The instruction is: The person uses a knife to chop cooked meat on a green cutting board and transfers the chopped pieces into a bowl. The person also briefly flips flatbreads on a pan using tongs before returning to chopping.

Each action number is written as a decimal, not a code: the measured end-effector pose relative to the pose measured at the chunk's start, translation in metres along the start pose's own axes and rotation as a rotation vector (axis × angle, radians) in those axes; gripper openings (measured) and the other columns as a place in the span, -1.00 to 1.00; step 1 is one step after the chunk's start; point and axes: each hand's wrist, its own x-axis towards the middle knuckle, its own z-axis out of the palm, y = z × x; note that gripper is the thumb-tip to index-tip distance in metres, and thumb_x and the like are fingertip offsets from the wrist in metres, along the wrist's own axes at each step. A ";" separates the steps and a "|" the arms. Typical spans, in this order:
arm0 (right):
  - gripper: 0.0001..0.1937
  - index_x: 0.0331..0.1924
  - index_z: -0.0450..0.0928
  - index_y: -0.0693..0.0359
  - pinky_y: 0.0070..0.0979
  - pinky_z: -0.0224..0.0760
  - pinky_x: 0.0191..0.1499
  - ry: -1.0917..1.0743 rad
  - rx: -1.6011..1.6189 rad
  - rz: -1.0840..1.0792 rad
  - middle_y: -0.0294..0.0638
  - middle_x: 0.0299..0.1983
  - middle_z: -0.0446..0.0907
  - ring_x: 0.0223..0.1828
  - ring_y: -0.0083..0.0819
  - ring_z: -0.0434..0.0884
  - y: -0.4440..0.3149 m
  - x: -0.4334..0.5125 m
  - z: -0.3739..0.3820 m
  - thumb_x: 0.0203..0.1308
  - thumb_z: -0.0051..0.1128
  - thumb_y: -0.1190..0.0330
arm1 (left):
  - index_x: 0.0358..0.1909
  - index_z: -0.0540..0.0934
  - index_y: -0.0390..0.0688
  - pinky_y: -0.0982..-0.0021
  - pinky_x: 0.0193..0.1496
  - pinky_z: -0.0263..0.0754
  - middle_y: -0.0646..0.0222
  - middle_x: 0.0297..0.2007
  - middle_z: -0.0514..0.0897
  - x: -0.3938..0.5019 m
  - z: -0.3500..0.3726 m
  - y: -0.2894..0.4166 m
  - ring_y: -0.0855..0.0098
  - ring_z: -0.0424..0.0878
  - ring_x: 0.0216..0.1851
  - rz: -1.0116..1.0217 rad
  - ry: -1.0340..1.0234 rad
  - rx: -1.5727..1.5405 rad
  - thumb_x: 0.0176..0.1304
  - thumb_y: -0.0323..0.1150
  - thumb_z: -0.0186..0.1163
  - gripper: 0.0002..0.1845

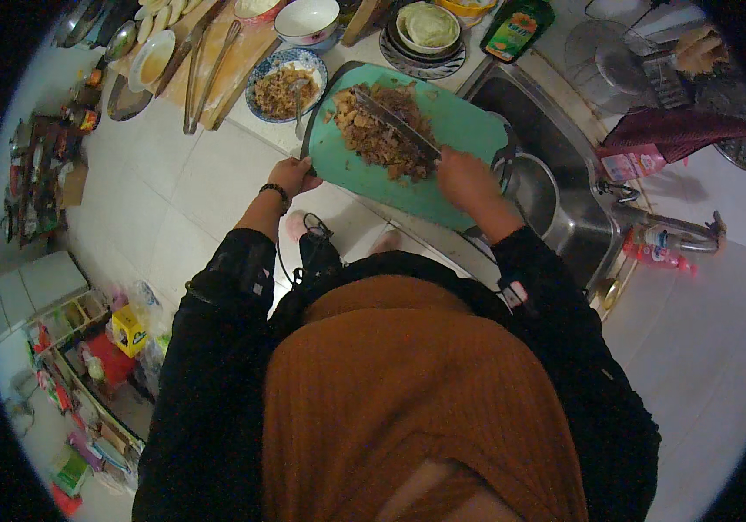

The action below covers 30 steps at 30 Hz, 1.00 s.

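A green cutting board point(373, 189) with a dark rim lies at the counter's edge, reaching over the sink's near side. Chopped brown food point(379, 147), perhaps meat, is heaped on it. My right hand point(467, 183) grips a knife point(402, 124) by its handle, the blade lying across the heap and pointing up and left. With my left hand point(293, 177) I hold the board's left corner, the thumb on top. Just left of the board, a blue-patterned bowl point(255, 109) holds similar chopped food and a metal spoon point(299, 107).
Right of the board is a steel sink point(581, 215) with a metal basin point(552, 189) inside. Beyond the board stand stacked plates point(454, 68) under a bowl of cabbage point(428, 27) and a green bottle point(517, 29). Tongs point(193, 85) lie on a wooden board point(242, 78) at left.
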 end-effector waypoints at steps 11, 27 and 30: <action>-0.66 0.03 0.47 0.33 0.06 0.47 -0.09 0.131 0.092 0.050 0.23 -0.24 0.64 -0.16 0.21 0.63 0.026 -0.001 0.013 0.39 -0.07 0.23 | -0.04 0.54 -0.12 0.36 -0.20 0.65 0.31 -0.31 0.66 0.003 -0.003 -0.004 0.40 0.70 -0.27 0.044 -0.019 0.226 0.28 -0.28 0.32 -0.71; -0.72 -0.07 0.46 0.29 0.09 0.46 -0.07 0.031 0.058 0.047 0.20 -0.21 0.64 -0.13 0.18 0.63 0.002 -0.011 0.010 0.38 -0.08 0.23 | -0.19 0.53 -0.40 0.34 -0.24 0.73 0.11 -0.28 0.71 0.006 -0.004 -0.005 0.27 0.74 -0.32 0.285 -0.111 0.567 0.42 -0.19 0.17 -0.63; -0.71 -0.04 0.47 0.29 0.09 0.46 -0.06 0.026 0.048 0.034 0.21 -0.20 0.64 -0.13 0.19 0.63 0.005 -0.011 0.014 0.37 -0.06 0.24 | -0.18 0.54 -0.27 0.24 -0.19 0.68 0.15 -0.33 0.72 0.014 -0.005 -0.009 0.20 0.73 -0.30 -0.031 0.035 0.052 0.33 -0.09 0.23 -0.62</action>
